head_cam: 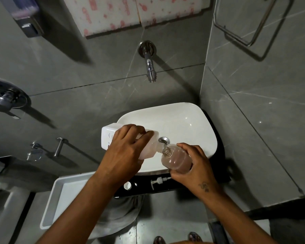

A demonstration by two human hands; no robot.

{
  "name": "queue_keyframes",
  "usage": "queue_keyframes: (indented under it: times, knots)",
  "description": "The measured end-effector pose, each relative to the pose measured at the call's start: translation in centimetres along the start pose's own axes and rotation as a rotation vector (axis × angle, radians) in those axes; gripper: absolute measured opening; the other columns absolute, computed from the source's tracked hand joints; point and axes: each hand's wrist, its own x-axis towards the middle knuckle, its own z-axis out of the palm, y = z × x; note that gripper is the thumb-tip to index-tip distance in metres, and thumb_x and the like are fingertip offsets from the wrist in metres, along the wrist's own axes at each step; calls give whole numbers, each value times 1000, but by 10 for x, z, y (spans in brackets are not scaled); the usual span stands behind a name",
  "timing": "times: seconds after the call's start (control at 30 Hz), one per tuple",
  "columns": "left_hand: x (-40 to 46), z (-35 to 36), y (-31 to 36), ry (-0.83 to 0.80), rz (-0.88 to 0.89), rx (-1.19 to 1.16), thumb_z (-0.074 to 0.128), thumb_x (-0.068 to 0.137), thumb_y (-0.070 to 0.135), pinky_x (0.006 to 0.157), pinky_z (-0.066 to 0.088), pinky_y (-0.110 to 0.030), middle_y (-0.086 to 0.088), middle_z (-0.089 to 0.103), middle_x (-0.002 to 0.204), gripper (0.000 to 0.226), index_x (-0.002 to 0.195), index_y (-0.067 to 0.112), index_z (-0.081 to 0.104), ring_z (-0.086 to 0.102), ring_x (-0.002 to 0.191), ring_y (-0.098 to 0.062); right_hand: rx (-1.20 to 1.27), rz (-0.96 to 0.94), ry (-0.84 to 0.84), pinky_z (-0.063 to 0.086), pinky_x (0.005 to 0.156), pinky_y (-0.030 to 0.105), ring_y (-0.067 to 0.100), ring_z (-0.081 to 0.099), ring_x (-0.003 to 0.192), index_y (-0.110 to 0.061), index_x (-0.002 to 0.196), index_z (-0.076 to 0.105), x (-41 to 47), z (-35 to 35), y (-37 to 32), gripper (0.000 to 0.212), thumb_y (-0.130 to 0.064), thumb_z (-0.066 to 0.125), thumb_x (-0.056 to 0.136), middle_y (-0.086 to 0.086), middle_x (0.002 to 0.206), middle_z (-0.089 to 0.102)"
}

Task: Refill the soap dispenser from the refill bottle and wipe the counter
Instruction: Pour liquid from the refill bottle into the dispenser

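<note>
With my left hand [125,148] gripping the refill bottle [113,138] tipped rightward, its neck meets the soap dispenser [176,160] clasped by my right hand [194,166] at frame centre, over the sink [183,120]; the pump [158,181] lies on the table [180,185] below.

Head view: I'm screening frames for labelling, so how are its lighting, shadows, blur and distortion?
Head view: hard light from the upper left throws long dark shadows behind the wall tap and towel ring; small glare spots on the basin; wide-angle bending of the tile lines; left-edge fixtures smeared; left hand, refill bottle and soap dispenser sharp.
</note>
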Motion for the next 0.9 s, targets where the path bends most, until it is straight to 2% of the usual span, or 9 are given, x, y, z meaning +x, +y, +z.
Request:
queue_keyframes:
  times: [0.17, 0.4, 0.57, 0.77, 0.9]
  knots:
    - [1, -1, 0, -16, -3, 15, 90, 63, 11, 93, 43, -44, -9, 59, 121, 73, 131, 13, 65, 47, 111, -28, 12, -1, 1, 41, 79, -2, -12, 56, 104, -43, 124, 52, 1, 0, 0, 78, -41, 78, 51, -26, 114, 50]
    - [1, -1, 0, 1, 13, 20, 90, 62, 10, 93, 37, -39, -9, 58, 120, 72, 130, 13, 64, 45, 110, -28, 18, 5, 4, 41, 78, -3, -13, 55, 103, -45, 123, 51, 1, 1, -1, 78, -41, 77, 50, -24, 113, 50]
    - [2, -2, 1, 4, 10, 1, 88, 63, 6, 92, 45, -44, -10, 59, 119, 70, 129, 11, 65, 46, 109, -29, 20, 0, 2, 42, 80, -1, -10, 56, 103, -42, 125, 54, 2, 1, 0, 79, -37, 80, 51, -18, 114, 53]
    - [3, -2, 0, 13, 12, 3, 87, 62, 4, 94, 35, -38, -11, 60, 118, 70, 129, 10, 66, 45, 109, -29, 22, 2, 1, 42, 80, -2, -13, 55, 103, -43, 124, 53, 3, -1, 1, 80, -30, 86, 52, -18, 114, 52]
    - [4, -3, 0, 13, 9, 5, 87, 61, 3, 93, 34, -37, -11, 59, 118, 71, 129, 10, 66, 44, 109, -29, 22, 5, 5, 41, 80, -2, -14, 54, 103, -43, 124, 54, 3, -1, 1, 81, -28, 87, 52, -17, 114, 52]
